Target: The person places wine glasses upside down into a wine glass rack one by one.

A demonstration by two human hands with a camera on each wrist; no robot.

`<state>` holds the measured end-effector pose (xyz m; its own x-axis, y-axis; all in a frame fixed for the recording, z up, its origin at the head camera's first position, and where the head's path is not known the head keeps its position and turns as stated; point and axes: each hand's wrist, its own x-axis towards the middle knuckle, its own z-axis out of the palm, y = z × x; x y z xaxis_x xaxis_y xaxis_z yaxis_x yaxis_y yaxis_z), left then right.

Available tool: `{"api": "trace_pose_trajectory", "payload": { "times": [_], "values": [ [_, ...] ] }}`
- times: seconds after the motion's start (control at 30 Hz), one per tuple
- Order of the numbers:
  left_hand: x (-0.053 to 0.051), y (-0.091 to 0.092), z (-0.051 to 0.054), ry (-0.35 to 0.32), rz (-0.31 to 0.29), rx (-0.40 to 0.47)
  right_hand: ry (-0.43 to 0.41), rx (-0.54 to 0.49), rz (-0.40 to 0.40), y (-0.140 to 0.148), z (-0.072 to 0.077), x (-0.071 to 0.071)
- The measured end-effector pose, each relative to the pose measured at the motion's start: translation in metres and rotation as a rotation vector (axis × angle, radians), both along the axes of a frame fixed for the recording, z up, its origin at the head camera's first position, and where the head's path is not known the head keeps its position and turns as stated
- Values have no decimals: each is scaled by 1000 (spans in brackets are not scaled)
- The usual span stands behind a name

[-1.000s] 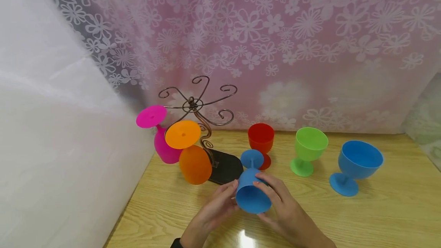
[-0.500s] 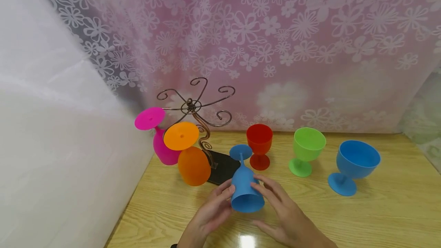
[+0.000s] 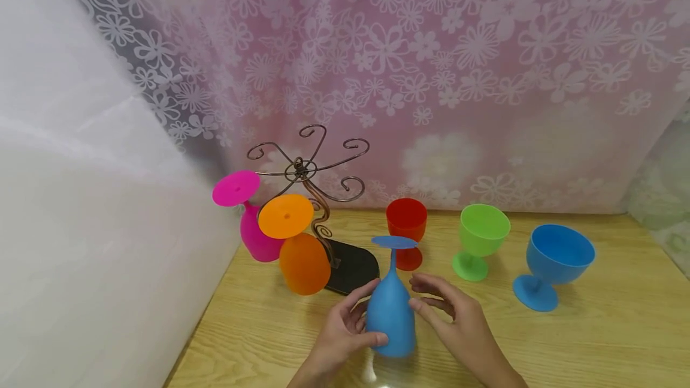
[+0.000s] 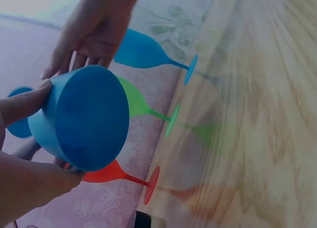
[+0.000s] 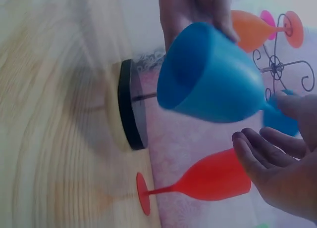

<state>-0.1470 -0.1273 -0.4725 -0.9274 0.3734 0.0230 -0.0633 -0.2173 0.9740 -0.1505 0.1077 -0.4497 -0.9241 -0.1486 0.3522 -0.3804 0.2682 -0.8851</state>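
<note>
A blue goblet is held upside down above the table, its foot on top and its mouth facing down. My left hand grips the bowl from the left, the thumb across its near side. At the goblet's right is my right hand, its fingers loosely bent and not wrapped round it. Its thumb is near the bowl and stem; I cannot tell whether it touches. Behind and to the left stands a wire rack with curled arms on a black base. An orange goblet and a magenta goblet hang from it upside down.
On the wooden table, a red goblet, a green goblet and a second blue goblet stand upright along the back. A pink flowered curtain hangs behind, and a white wall rises at the left.
The blue goblet has tipped so its mouth turns from facing me to facing down. My left hand has shifted its hold, and the right hand's fingers have come off the bowl.
</note>
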Motion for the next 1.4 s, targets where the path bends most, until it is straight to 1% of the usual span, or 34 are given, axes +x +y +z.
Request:
{"api": "trace_pose_trajectory", "payload": {
  "times": [0.1,0.2,0.27,0.4,0.43,0.5,0.67,0.8,0.93,1.0,1.07,1.13,1.17,1.2,1.27,1.33,1.4],
  "values": [
    [0,4,0,154,-5,-66,-54,-52,-5,-1,2,0],
    [-2,7,-1,272,-3,-113,-84,-87,-16,-2,5,0],
    [-3,9,-1,321,6,-144,-104,-110,-25,-2,6,0],
    [-6,14,-1,386,23,-211,-145,-155,-47,-2,6,-2],
    [-7,15,0,379,24,-221,-152,-163,-58,-2,6,-3],
    [-9,17,1,387,23,-235,-157,-177,-76,-3,6,-4],
    [-13,19,3,400,17,-242,-149,-190,-117,-3,8,-7],
    [-14,18,3,424,17,-265,-140,-212,-112,-3,9,-10],
    [-14,16,1,428,19,-277,-132,-252,-94,-5,8,-13],
    [-14,15,-1,430,12,-267,-121,-265,-88,-6,8,-15],
    [-14,13,-4,443,-1,-237,-108,-265,-89,-5,9,-17],
    [-17,9,-6,437,10,-213,-102,-267,-94,-4,12,-20],
    [-19,7,-8,439,29,-203,-100,-268,-100,-3,14,-21],
    [-21,4,-10,433,65,-214,-98,-267,-107,-1,16,-23],
    [-26,-1,-15,409,170,-262,-84,-264,-123,2,23,-26],
    [-32,-7,-22,387,318,-320,-58,-258,-137,4,31,-30],
    [-37,-12,-28,347,475,-377,-29,-255,-150,5,39,-33]
  ]
}}
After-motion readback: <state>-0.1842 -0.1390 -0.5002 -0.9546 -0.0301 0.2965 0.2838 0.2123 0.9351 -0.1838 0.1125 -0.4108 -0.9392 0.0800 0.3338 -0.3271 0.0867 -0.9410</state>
